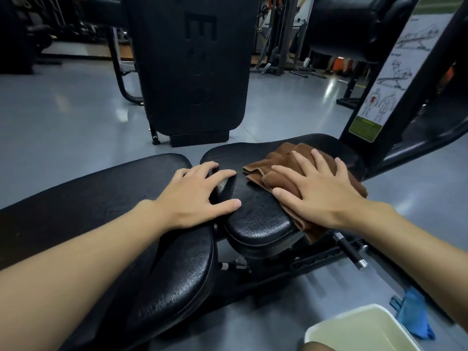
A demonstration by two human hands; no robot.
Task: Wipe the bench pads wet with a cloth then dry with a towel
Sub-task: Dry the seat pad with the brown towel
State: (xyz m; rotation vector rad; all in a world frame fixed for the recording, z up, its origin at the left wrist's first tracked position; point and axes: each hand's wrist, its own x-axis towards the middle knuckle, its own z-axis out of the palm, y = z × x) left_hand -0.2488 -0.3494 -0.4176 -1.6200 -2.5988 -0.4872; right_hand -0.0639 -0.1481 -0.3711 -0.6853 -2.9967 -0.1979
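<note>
Two black bench pads lie side by side: a long back pad on the left and a shorter seat pad on the right. My right hand presses flat, fingers spread, on a crumpled brown towel lying on the seat pad. Part of the towel hangs over the pad's right edge. My left hand rests across the gap between the pads, its fingers bent over the seat pad's left edge and its thumb lying on top. It holds no cloth.
A pale basin of water stands on the floor at lower right, with a blue cloth beside it. An adjustment pin sticks out below the seat. A black upright machine pad and a post with an exercise chart stand behind.
</note>
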